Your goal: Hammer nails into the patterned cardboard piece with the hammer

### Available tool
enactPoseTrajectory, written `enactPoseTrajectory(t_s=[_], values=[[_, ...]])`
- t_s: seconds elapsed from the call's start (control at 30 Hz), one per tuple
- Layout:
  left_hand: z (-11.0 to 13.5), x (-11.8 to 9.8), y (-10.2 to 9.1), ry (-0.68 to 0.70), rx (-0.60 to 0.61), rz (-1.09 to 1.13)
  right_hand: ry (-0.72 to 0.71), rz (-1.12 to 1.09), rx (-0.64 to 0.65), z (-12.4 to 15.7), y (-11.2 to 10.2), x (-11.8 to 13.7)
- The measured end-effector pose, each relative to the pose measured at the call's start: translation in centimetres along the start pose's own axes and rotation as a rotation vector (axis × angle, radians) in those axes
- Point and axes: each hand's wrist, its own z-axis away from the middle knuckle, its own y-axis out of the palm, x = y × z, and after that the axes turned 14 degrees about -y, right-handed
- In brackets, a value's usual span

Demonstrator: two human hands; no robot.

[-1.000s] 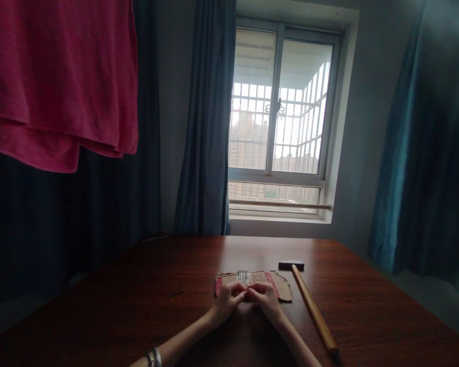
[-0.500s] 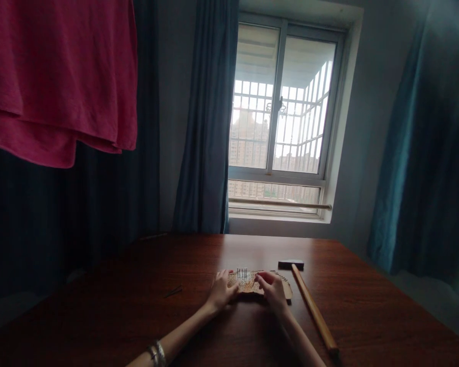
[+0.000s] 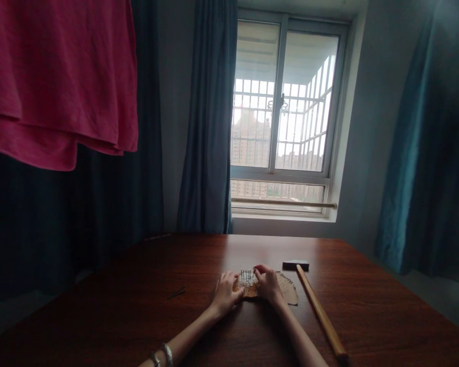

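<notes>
A flat brown cardboard piece (image 3: 286,288) dotted with holes lies on the wooden table (image 3: 137,316), with several thin nails (image 3: 246,274) standing upright in it. My left hand (image 3: 226,293) rests on the card's left end, fingers curled over its edge. My right hand (image 3: 266,283) is over the card's middle, fingers pinched close beside the nails; what it pinches is too small to see. A hammer lies just right of the card, its dark head (image 3: 295,265) at the far end and its wooden handle (image 3: 321,318) running toward me.
Two loose nails (image 3: 176,293) lie on the table to the left. A red cloth (image 3: 57,76) hangs at upper left. Blue curtains (image 3: 204,122) frame a barred window (image 3: 283,107) behind the table. The table's right edge runs near the hammer handle.
Both hands have moved forward onto the card. The left hand went from meeting the right at the near edge to holding the card's left end; the right now pinches by the nails.
</notes>
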Motion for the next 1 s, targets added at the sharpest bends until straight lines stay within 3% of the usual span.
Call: enactPoseTrajectory(t_s=[0.7, 0.87, 1.0], values=[[0.0, 0.0, 0.1, -0.022, -0.003, 0.044, -0.006, 0.038, 0.033, 0.5, 0.6, -0.7], [-1.2, 0.3, 0.3, -0.065, -0.042, 0.101, -0.011, 0.077, 0.048, 0.5, 0.5, -0.5], [-3.0, -0.4, 0.2, 0.007, -0.024, 0.240, -0.023, 0.100, 0.074, 0.8, 0.2, 0.1]])
